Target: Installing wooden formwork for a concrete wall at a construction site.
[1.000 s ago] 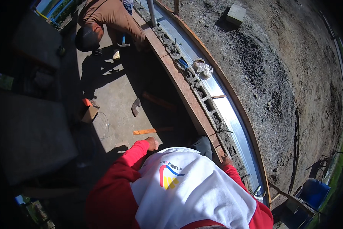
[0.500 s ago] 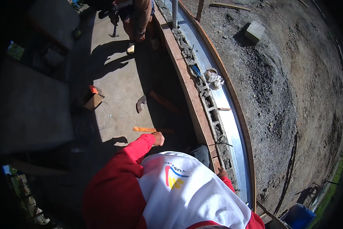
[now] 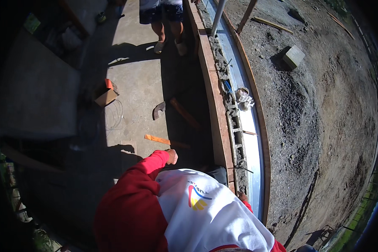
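My left hand, in a red sleeve, is closed in front of my chest. What it holds, if anything, is hidden. Just beyond it an orange-brown wooden strip lies on the concrete floor, its right end in shadow. My right hand rests at the top of the low hollow-block wall, mostly hidden by my body, so its grip does not show. A long wooden form board runs along the wall's inner side.
A co-worker stands ahead on the floor. Nearby lie a curved brown piece, a piece of wood, an open cardboard box and coiled wire. Metal sheet, a crumpled white bag and thin rods line the wall.
The co-worker, earlier bent over with a hammer in hand, now stands more upright with the hammer out of sight. My view has shifted slightly; my hands stay in nearly the same places.
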The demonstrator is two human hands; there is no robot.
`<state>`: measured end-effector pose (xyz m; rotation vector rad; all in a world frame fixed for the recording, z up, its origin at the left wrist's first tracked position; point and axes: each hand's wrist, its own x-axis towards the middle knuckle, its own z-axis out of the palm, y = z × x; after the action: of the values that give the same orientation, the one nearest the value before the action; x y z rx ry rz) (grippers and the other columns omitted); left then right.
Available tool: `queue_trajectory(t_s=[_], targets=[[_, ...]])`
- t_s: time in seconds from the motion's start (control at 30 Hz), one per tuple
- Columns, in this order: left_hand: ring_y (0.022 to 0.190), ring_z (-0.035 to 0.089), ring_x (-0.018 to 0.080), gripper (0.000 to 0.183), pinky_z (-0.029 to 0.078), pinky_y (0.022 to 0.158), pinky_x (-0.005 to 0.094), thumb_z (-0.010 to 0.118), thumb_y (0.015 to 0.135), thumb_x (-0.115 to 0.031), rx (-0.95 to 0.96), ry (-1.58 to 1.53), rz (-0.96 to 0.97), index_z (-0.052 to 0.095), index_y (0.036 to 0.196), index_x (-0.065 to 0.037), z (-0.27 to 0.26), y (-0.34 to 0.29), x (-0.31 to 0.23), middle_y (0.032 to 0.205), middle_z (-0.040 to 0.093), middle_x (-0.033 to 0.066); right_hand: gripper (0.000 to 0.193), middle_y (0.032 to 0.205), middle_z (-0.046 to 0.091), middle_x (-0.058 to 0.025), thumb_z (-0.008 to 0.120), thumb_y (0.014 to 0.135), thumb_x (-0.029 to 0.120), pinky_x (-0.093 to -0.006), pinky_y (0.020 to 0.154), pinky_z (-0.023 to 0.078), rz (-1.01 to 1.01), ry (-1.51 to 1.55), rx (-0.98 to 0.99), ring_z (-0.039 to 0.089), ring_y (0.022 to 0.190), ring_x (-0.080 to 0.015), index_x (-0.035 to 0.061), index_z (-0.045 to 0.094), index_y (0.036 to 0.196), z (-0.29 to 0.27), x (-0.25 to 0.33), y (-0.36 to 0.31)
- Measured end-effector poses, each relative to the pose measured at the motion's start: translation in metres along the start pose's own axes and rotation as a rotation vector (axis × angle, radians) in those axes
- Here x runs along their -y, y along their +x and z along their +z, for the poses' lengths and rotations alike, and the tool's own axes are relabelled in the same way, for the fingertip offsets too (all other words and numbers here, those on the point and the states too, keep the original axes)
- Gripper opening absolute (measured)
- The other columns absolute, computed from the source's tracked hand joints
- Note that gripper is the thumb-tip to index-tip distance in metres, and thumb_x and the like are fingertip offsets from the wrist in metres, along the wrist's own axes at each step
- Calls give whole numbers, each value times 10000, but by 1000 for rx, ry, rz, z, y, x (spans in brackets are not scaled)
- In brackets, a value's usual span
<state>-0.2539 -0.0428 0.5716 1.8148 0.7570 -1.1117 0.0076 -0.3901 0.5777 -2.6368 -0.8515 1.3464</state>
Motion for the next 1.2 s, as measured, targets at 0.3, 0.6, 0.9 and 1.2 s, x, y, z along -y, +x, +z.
queue_trajectory(t_s=[0.3, 0.6, 0.9, 1.2], targets=[[553, 527, 185, 143, 403, 489, 314, 501, 582, -43, -41, -137, 37, 570, 644, -152, 5, 5, -4, 590, 552, 54, 624, 1071, 395, -185, 671, 448, 302, -297, 847, 305, -35, -50, -105, 371, 1010, -280, -8, 481, 955, 29, -40, 24], [557, 528, 189, 141, 399, 486, 321, 501, 583, -46, -14, -50, 45, 568, 645, -154, -5, 4, -3, 596, 554, 55, 681, 1128, 349, -157, 677, 450, 303, -277, 869, 282, 182, -32, 43, 330, 1054, -242, -3, 444, 1012, -3, -7, 8], [529, 525, 185, 139, 403, 463, 308, 496, 602, -33, -41, -49, 65, 567, 631, -149, -18, -24, -15, 575, 542, 62, 659, 1101, 382, -163, 671, 458, 179, -244, 862, 290, 145, -50, -29, 350, 1043, -225, -25, 417, 1031, -18, 28, -17], [551, 528, 174, 144, 404, 501, 291, 487, 551, -6, -89, -146, 4, 569, 581, -121, -4, -35, -3, 563, 540, 39, 735, 1068, 418, -145, 675, 476, 288, -277, 815, 345, 199, -280, -34, 411, 982, -186, 19, 360, 1082, -9, 30, -38]])
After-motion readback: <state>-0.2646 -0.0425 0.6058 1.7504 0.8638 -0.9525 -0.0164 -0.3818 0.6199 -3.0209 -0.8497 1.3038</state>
